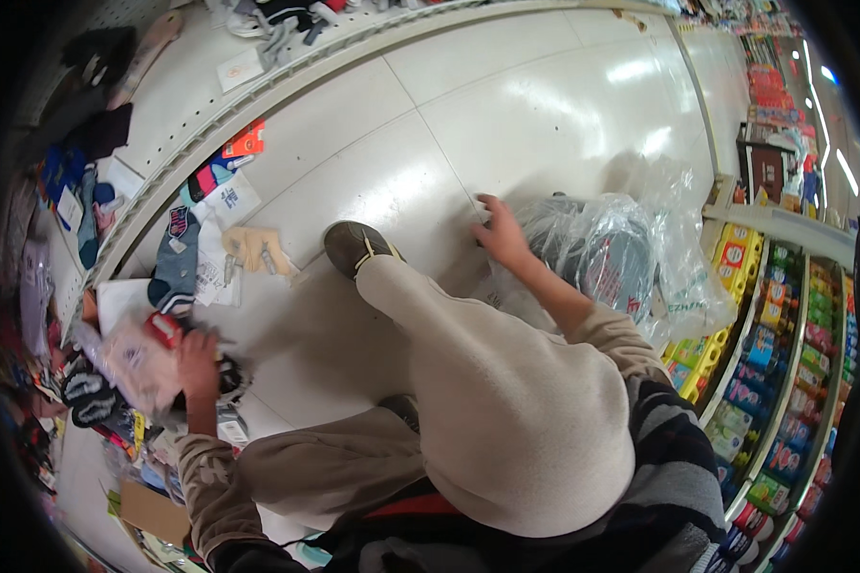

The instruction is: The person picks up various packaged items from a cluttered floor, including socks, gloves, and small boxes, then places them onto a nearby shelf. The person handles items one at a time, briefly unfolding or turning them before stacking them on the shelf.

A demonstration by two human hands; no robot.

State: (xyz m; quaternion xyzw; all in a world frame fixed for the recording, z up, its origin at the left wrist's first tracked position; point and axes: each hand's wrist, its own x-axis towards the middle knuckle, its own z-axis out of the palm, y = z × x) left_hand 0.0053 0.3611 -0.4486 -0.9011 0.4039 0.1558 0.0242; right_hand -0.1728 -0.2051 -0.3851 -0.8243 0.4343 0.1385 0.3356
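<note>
Down at the left, my left hand (198, 365) is on a heap of packaged socks, beside a pale pink plastic-wrapped pack (132, 365) and a red item (163, 330); its fingers are partly hidden and blurred. Grey socks with a badge (175, 251) and beige hosiery (254, 251) lie on the floor above it. My right hand (503, 233) reaches over the floor with its fingers apart, beside a clear plastic bag (620, 258) of grey goods. A dark object shows partly behind its fingertips; whether they touch it is unclear.
A perforated white shelf (186, 79) with scattered socks curves along the upper left. A cardboard box (154, 512) stands at the lower left. Shelves of colourful packages (763, 344) line the right. My shoe (358, 247) rests on the tiled floor between my hands.
</note>
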